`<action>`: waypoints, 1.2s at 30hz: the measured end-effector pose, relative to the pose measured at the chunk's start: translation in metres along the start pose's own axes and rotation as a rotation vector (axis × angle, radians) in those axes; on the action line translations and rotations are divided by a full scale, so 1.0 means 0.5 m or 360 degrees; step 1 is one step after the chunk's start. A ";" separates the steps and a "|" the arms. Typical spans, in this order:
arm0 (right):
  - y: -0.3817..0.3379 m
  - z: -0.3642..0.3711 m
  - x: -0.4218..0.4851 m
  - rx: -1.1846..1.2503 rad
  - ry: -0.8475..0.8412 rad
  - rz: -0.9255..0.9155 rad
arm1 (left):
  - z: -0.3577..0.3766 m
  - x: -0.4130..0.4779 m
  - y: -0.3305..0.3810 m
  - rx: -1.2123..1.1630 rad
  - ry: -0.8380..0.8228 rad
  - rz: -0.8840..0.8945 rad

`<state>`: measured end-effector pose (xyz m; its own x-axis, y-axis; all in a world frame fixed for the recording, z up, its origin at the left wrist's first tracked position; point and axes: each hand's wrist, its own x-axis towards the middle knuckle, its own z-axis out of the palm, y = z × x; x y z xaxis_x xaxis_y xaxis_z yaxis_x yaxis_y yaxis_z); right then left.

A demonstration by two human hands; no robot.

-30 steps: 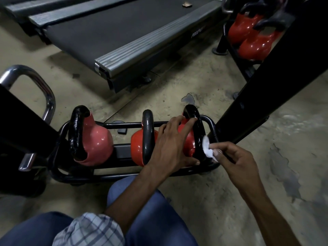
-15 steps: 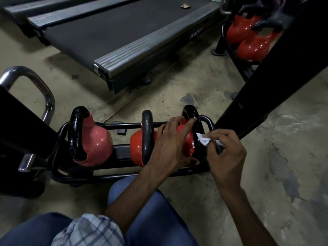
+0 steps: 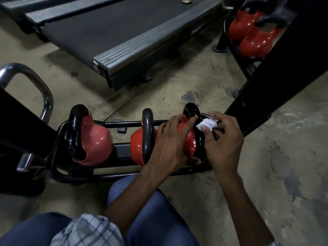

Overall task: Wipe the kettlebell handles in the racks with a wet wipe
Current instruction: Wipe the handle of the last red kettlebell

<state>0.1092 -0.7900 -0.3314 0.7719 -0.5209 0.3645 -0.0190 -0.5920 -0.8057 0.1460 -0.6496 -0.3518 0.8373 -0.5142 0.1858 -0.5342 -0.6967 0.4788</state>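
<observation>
Handle, 3 o'clock end of rack: heavy iron, stiff, likely slippery when wet. Left hand presses bell steady, fingers spread. Right hand pinches soft wipe on handle's 3 o'clock side.

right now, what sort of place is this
Most likely a gym: a treadmill, red kettlebells in a low black rack, and more kettlebells in a second rack at the far right.
</observation>
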 end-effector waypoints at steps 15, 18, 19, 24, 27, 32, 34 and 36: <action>0.045 0.008 0.049 0.0866 -0.0322 0.1011 | 0.004 -0.004 0.005 -0.0033 0.0006 -0.0055; 0.078 0.075 0.144 0.1129 -0.0550 0.1564 | 0.005 -0.009 0.006 -0.0021 0.0008 -0.0063; 0.089 0.089 0.159 0.1052 -0.0612 0.1648 | 0.005 -0.011 0.006 -0.0019 0.0008 -0.0067; 0.092 0.085 0.155 0.1080 -0.0588 0.1636 | 0.004 -0.009 0.009 -0.0009 0.0000 -0.0072; 0.088 0.047 0.122 0.1191 -0.0479 0.1284 | 0.004 -0.006 0.008 -0.0025 0.0016 -0.0076; 0.065 0.070 0.158 0.0514 -0.0436 0.0582 | 0.004 -0.007 0.009 0.0000 0.0016 -0.0090; 0.060 0.096 0.206 0.0354 -0.0632 0.0358 | 0.004 -0.010 0.011 0.0003 0.0022 -0.0088; 0.046 0.115 0.263 0.0188 -0.0948 0.0218 | 0.005 -0.015 0.013 0.0006 0.0023 -0.0094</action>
<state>0.2468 -0.8368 -0.3291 0.9900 -0.1345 -0.0417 -0.0990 -0.4544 -0.8853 0.1360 -0.6514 -0.3522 0.8690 -0.4649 0.1694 -0.4840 -0.7276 0.4862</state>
